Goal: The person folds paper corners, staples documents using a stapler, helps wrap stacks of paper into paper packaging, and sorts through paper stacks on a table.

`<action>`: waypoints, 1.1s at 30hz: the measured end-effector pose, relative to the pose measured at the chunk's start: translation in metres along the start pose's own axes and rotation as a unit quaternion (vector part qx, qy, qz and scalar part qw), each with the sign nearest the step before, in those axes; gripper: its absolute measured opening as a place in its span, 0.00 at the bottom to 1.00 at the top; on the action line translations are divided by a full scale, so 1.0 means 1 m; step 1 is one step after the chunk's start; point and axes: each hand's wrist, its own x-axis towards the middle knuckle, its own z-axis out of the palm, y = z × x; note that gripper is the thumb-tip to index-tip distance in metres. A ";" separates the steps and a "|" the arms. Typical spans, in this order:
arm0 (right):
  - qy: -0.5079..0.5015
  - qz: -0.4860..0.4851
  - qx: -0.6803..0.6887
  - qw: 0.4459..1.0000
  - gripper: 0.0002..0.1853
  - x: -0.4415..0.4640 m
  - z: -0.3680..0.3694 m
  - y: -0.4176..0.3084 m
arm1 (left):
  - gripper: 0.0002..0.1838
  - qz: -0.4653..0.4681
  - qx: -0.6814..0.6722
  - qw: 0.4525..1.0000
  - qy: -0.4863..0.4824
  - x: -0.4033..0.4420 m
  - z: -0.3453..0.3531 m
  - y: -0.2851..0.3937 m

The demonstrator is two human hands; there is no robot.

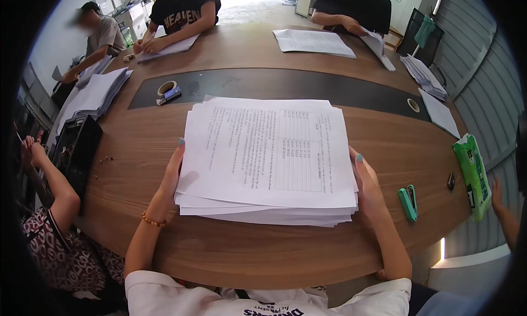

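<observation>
A thick stack of printed paper sheets [263, 157] lies in front of me, its text turned sideways and a table printed on the top page. The sheets are slightly uneven, with lower ones sticking out at the near edge. My left hand [173, 165] grips the stack's left side, thumb along the edge; an orange-brown bead bracelet [153, 220] is on that wrist. On the opposite side my right hand [368, 181] presses against the right edge, thumb up. The fingers beneath both thumbs are mostly hidden. A teal stapler [408, 203] lies right of my right hand.
The wooden table [285, 255] has a dark inlay strip [247, 83] bearing tape rolls and a small blue box [168, 95]. A green packet [472, 176] stands at the right edge, a black box [79, 151] at left. Several people sit around with paper stacks [99, 94].
</observation>
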 end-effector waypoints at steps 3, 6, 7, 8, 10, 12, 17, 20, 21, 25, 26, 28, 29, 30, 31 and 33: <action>0.041 0.002 -0.019 0.999 0.32 -0.005 0.002 -0.003 | 0.37 -0.024 -0.009 1.000 -0.017 -0.005 0.003 0.013; 0.022 0.023 0.004 0.999 0.33 -0.008 -0.006 -0.003 | 0.35 -0.022 0.195 0.980 -0.038 -0.006 0.000 0.037; 0.035 0.022 -0.008 0.999 0.33 -0.008 -0.007 -0.005 | 0.35 -0.022 0.194 0.980 -0.040 -0.005 -0.007 0.035; 0.049 0.021 -0.019 0.998 0.32 -0.009 -0.009 -0.007 | 0.35 -0.004 0.240 0.971 0.011 -0.003 -0.014 0.032; 0.049 0.019 -0.071 0.996 0.31 -0.005 -0.013 -0.002 | 0.35 0.015 0.284 0.957 0.057 0.000 -0.015 0.025; 0.036 0.004 -0.120 0.992 0.30 -0.002 -0.001 -0.006 | 0.34 0.005 0.132 0.990 -0.053 -0.002 -0.007 0.021; 0.042 -0.056 -0.215 0.974 0.29 -0.002 0.013 -0.019 | 0.34 0.080 0.154 0.985 -0.021 -0.012 0.025 0.026; 0.029 0.029 -0.107 0.993 0.25 0.001 0.016 -0.038 | 0.34 0.051 0.071 0.996 -0.019 -0.012 0.023 0.025; 0.052 0.038 -0.073 0.995 0.27 0.003 0.016 -0.041 | 0.34 0.055 0.074 0.996 -0.010 -0.012 0.022 0.023; 0.039 0.006 -0.118 0.992 0.36 0.002 0.046 -0.065 | 0.36 0.037 0.067 0.997 -0.004 -0.011 0.020 0.022; 0.016 0.014 -0.118 0.993 0.40 0.002 0.054 -0.078 | 0.36 0.046 0.082 0.996 -0.009 -0.006 0.014 0.017; 0.041 0.033 -0.103 0.993 0.38 0.008 0.057 -0.085 | 0.36 0.055 0.098 0.994 -0.013 -0.006 0.009 0.015; 0.066 0.052 -0.091 0.992 0.36 0.013 0.057 -0.090 | 0.37 0.051 0.107 0.993 -0.011 -0.010 0.017 0.020; -0.009 0.150 -0.026 0.988 0.30 0.023 0.043 -0.095 | 0.37 0.047 0.115 0.992 -0.008 -0.013 0.022 0.023; -0.010 0.151 -0.028 0.988 0.30 0.028 0.035 -0.081 | 0.37 0.048 0.113 0.992 -0.006 -0.016 0.025 0.025; -0.012 0.154 -0.075 0.985 0.26 0.040 0.023 -0.055 | 0.37 0.038 0.084 0.996 -0.002 -0.017 0.028 0.027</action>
